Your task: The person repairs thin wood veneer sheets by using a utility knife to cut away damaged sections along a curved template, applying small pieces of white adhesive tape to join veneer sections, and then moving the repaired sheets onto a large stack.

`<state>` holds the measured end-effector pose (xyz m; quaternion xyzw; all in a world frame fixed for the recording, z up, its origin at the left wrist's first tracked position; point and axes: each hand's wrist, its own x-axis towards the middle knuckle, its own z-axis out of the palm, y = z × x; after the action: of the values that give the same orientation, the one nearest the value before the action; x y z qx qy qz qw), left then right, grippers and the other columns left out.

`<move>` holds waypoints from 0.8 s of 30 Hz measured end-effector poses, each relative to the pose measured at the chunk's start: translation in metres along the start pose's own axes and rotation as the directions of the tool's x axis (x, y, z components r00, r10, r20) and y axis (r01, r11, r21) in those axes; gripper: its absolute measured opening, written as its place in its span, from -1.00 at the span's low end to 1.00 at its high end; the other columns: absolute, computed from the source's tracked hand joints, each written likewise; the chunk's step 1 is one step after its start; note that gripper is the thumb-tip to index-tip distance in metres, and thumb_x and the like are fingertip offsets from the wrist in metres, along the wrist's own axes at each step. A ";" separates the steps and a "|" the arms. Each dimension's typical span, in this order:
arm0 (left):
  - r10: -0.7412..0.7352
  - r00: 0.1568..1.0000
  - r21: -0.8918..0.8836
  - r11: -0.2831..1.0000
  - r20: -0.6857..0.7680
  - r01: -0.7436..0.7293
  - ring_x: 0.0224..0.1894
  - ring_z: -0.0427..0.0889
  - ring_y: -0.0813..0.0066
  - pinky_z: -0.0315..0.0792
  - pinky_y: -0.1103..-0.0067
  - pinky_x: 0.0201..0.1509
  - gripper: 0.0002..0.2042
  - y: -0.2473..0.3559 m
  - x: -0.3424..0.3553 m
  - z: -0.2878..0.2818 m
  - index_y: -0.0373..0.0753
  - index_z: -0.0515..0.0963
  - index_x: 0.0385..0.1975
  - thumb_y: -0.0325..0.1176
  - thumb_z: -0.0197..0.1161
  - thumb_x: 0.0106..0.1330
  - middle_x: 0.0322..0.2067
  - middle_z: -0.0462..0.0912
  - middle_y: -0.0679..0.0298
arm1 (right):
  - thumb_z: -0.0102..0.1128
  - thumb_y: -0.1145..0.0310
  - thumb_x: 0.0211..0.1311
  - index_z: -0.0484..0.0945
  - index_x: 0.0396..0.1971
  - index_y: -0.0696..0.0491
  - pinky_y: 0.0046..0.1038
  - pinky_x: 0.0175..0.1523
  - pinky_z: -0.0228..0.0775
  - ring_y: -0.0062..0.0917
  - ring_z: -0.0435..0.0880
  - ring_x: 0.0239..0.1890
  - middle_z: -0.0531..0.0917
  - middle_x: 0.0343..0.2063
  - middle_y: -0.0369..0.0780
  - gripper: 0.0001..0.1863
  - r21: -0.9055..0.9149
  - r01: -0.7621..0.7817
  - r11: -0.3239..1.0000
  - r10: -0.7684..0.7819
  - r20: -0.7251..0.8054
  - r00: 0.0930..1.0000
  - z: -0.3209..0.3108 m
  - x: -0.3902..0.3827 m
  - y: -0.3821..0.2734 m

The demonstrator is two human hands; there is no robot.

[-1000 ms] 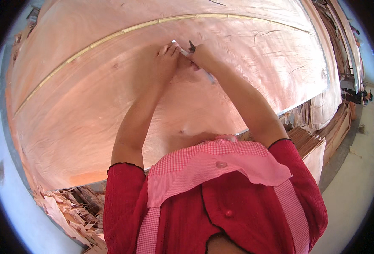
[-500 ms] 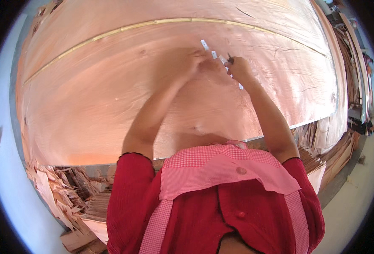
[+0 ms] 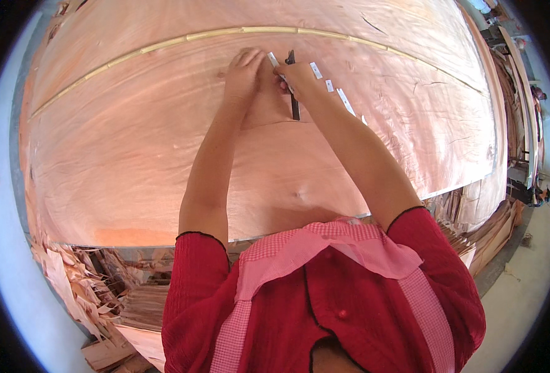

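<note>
Both arms reach straight out over the wide veneer sheet (image 3: 163,143). The left hand (image 3: 245,74) lies palm down, fingers curled and pressing the wood near a white tape strip (image 3: 273,59). The right hand (image 3: 300,78) is closed around a dark knife (image 3: 294,102), blade pointing back toward the body, beside the tape pieces (image 3: 343,99).

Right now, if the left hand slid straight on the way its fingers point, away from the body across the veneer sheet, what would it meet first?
Probably the pale strip running across the veneer sheet, just beyond the left hand; nothing else shows between, though depth is unclear.
</note>
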<state>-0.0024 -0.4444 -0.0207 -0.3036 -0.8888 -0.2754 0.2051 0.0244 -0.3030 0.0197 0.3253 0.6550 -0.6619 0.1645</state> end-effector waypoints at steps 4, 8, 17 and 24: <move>0.167 0.957 0.067 0.980 0.235 -0.187 0.09 0.30 0.37 0.22 0.48 0.12 -0.69 -0.004 -0.001 0.005 -0.11 0.43 -0.09 -0.44 -0.04 0.14 0.00 0.41 0.38 | 0.10 0.43 0.05 0.51 -0.53 0.19 -0.54 -0.67 0.30 -0.63 0.37 -0.77 0.48 -0.72 -0.26 -0.87 0.117 0.005 0.993 -0.006 0.009 1.000 0.003 0.006 0.004; 0.124 0.923 0.189 0.961 0.365 -0.204 0.13 0.24 0.40 0.14 0.40 0.17 -0.69 0.020 0.009 -0.011 -0.09 0.43 -0.08 -0.38 -0.01 0.13 0.02 0.38 0.42 | 0.14 0.34 0.03 0.52 -0.53 0.18 -0.48 -0.68 0.28 -0.54 0.46 -0.72 0.53 -0.70 -0.19 -0.81 -0.513 0.212 0.832 -0.135 0.184 0.974 -0.033 0.038 0.003; -0.030 0.959 0.078 0.997 0.283 0.008 0.15 0.17 0.11 0.05 0.29 0.20 -0.58 0.075 -0.092 -0.079 -0.31 0.32 -0.01 -0.33 0.11 0.11 0.10 0.23 0.11 | 0.08 0.41 0.09 0.44 -0.50 0.17 -0.59 -0.67 0.25 -0.63 0.45 -0.70 0.49 -0.68 -0.26 -0.87 -0.329 0.065 0.942 0.027 0.266 0.964 -0.074 -0.100 0.076; 0.041 0.979 -0.143 0.990 0.199 -0.012 0.17 0.19 0.27 -0.07 0.19 0.23 -0.60 0.050 -0.135 -0.051 -0.17 0.41 -0.06 -0.23 0.15 0.06 0.05 0.33 0.28 | 0.07 0.31 0.12 0.47 -0.52 0.14 -0.55 -0.65 0.31 -0.58 0.46 -0.72 0.51 -0.68 -0.25 -0.80 0.066 -0.136 0.988 0.121 0.201 0.972 0.020 -0.100 0.102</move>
<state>0.1388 -0.5003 -0.0353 -0.3555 -0.8791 -0.3027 0.0954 0.1593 -0.3523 0.0050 0.3064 0.5862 -0.7043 0.2578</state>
